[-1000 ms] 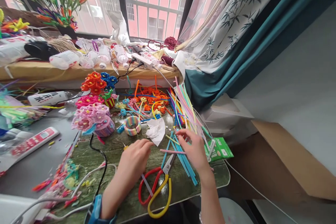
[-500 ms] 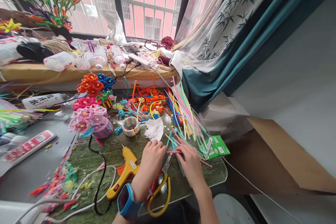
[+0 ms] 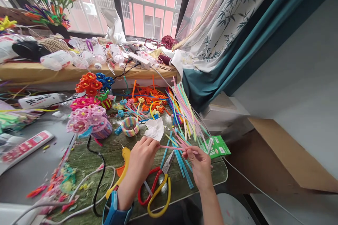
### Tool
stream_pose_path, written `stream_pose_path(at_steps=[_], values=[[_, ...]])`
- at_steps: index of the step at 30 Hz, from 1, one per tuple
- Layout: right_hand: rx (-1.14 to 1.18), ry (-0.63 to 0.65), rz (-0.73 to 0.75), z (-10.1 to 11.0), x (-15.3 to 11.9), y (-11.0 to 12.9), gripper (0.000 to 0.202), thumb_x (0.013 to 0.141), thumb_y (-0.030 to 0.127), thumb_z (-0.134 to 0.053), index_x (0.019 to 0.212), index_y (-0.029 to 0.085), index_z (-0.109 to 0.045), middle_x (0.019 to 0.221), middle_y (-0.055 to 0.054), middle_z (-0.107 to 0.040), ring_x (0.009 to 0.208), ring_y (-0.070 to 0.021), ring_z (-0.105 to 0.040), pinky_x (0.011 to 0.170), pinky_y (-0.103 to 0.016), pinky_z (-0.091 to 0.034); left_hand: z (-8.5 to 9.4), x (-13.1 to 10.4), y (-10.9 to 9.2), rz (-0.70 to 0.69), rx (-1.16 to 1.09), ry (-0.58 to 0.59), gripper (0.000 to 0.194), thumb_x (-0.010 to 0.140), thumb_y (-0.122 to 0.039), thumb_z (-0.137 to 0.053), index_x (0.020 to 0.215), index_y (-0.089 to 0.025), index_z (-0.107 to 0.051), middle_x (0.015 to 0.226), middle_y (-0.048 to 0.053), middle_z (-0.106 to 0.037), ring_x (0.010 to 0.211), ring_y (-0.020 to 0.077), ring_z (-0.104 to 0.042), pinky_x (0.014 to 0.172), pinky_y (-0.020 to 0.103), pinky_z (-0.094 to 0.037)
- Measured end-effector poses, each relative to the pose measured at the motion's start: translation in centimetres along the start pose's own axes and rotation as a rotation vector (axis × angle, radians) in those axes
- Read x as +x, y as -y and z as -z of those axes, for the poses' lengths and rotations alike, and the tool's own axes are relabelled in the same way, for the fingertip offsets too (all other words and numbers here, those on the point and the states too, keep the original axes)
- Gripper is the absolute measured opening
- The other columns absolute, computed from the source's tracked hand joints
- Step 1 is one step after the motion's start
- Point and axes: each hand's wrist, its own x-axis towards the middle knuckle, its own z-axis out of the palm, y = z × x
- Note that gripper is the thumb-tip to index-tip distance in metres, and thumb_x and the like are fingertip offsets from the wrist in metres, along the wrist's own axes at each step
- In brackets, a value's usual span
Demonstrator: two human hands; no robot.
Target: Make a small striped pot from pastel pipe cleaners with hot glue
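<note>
A thin pink stem (image 3: 171,147) stretches level between my two hands above the green table. Its left end is pinched by my left hand (image 3: 144,151), back of the hand up, a blue watch on that wrist. My right hand (image 3: 196,160) closes thumb and fingers round the stem's other end. Below and between them lie scissors (image 3: 167,168) with one red and one yellow handle, and several blue stems (image 3: 182,165). The yellow glue gun (image 3: 126,158) is partly hidden behind my left hand. Just beyond sits a white tissue (image 3: 155,129).
A striped ring-shaped piece (image 3: 130,127) and fuzzy flower bunches (image 3: 87,117) stand at the left. Long coloured stems (image 3: 186,109) and a green packet (image 3: 219,146) lie at the right. Bottles (image 3: 56,60) line the windowsill. A black cable (image 3: 103,161) curls across the table's left part.
My hands have moved apart, the left one leftward, so more of the pink stem shows between them. The scissors' red handle and the blue stems are more exposed.
</note>
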Motion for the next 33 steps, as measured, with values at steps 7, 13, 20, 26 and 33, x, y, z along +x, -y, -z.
stream_pose_path(at_steps=[7,13,20,26,33], values=[[-0.095,-0.169,-0.009,0.4,0.2,-0.4,0.033,0.072,0.048,-0.076,0.083,0.017,-0.073,0.068,-0.004,-0.07,0.062,-0.0173,-0.062,0.062,-0.029,-0.052,-0.2,-0.2,0.4,-0.031,0.051,0.002,0.017,0.093,-0.02,-0.052,0.085,-0.02,-0.066,0.087,0.003,-0.069,0.083,0.0207,-0.057,0.073,0.032,-0.045],[-0.851,-0.078,0.167,1.8,-0.3,-0.4,0.024,0.085,0.041,-0.06,0.083,0.02,-0.071,0.073,-0.005,-0.07,0.064,-0.0204,-0.064,0.058,-0.029,-0.047,0.9,0.6,0.8,-0.051,0.209,0.068,0.023,0.086,-0.005,-0.05,0.082,-0.02,-0.067,0.094,0.007,-0.068,0.09,0.0248,-0.057,0.076,0.038,-0.044],[-1.29,-0.02,0.352,1.2,-0.7,-0.9,0.027,0.092,0.029,-0.048,0.067,0.023,-0.055,0.066,-0.004,-0.065,0.06,-0.0211,-0.063,0.051,-0.027,-0.038,1.1,1.3,0.2,-0.082,0.21,0.17,0.032,0.08,0.003,-0.044,0.081,-0.02,-0.066,0.096,0.008,-0.067,0.092,0.0249,-0.056,0.078,0.038,-0.042],[-1.397,-0.141,0.381,2.7,-1.8,2.3,0.031,0.098,0.036,-0.039,0.074,0.024,-0.054,0.049,-0.001,-0.056,0.037,-0.0178,-0.051,0.041,-0.027,-0.022,0.1,1.5,-0.7,-0.078,0.228,0.153,0.034,0.079,0.005,-0.042,0.081,-0.019,-0.067,0.096,0.011,-0.068,0.094,0.0269,-0.058,0.079,0.04,-0.043],[-0.829,0.102,0.306,-0.6,-1.8,5.5,0.021,0.092,0.041,-0.057,0.085,0.024,-0.066,0.075,-0.002,-0.07,0.064,-0.0174,-0.065,0.06,-0.024,-0.048,-0.4,1.1,-3.1,0.16,-0.478,-0.025,0.025,0.088,-0.029,-0.058,0.109,-0.017,-0.067,0.091,0.009,-0.07,0.087,0.0252,-0.062,0.078,0.037,-0.048]])
